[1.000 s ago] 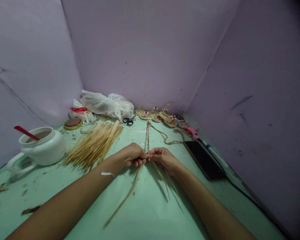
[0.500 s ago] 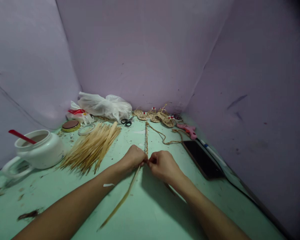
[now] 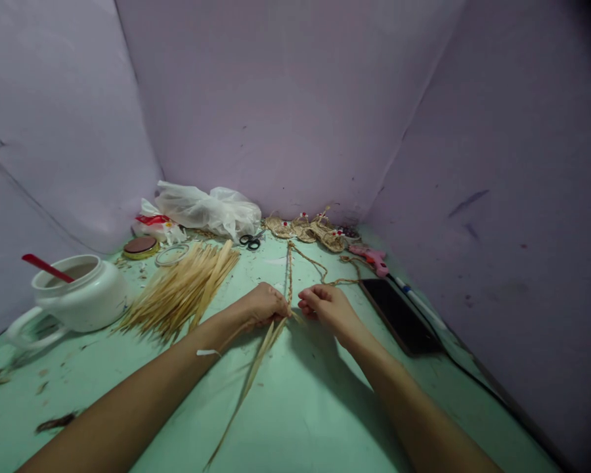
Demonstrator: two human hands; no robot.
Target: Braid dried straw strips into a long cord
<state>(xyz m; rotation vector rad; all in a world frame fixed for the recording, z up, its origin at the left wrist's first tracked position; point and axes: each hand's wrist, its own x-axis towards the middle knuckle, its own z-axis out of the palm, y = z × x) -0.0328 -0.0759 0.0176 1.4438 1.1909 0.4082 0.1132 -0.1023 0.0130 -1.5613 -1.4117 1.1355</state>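
Note:
A thin braided cord (image 3: pixel 290 276) of tan plant fibre runs straight from the back of the table toward me. My left hand (image 3: pixel 268 303) is closed, pinching its near end. Loose flat straw strands (image 3: pixel 256 364) hang from that grip toward the table's front, and a short blurred one sticks out to the right. My right hand (image 3: pixel 325 309) hovers just right of the cord, fingers loosely bent and a little apart, with nothing visible in them. Left of my left hand lies a bundle of dry straw strips (image 3: pixel 182 289).
At left stands a white mug (image 3: pixel 93 302) with a red handle sticking out. A plastic bag (image 3: pixel 211 210), scissors (image 3: pixel 250 242) and woven pieces with beads (image 3: pixel 325 233) line the back. A phone (image 3: pixel 398 315) and pink glue gun (image 3: pixel 372 256) lie at right.
My right hand has moved away from my left, off the braid's end, and its fingers have loosened. Another strand now hangs beside the first, below my left hand, which still pinches the cord.

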